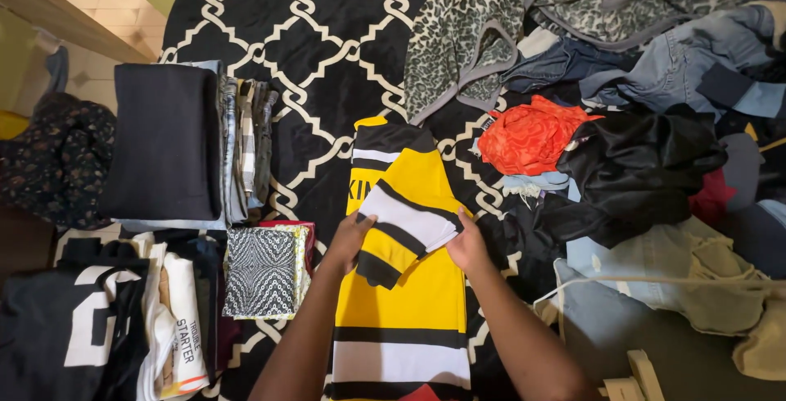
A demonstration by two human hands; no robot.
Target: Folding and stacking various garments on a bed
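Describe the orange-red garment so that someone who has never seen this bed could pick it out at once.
Start at the black bedspread with the white lattice pattern, then look to the heap of unfolded clothes on its right side. At the heap's inner edge, just right of the yellow striped jersey, lies the crumpled orange-red garment. It is the only bright orange piece, between the leopard-print garment and the black garment.

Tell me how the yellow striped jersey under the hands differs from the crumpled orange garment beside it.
The yellow jersey with black and white stripes lies flat and lengthwise, its sleeve folded across; the orange garment sits crumpled in a heap. The left hand and right hand press on the jersey; nothing touches the orange one. The jersey looks far larger. Both rest on the black-and-white patterned cover.
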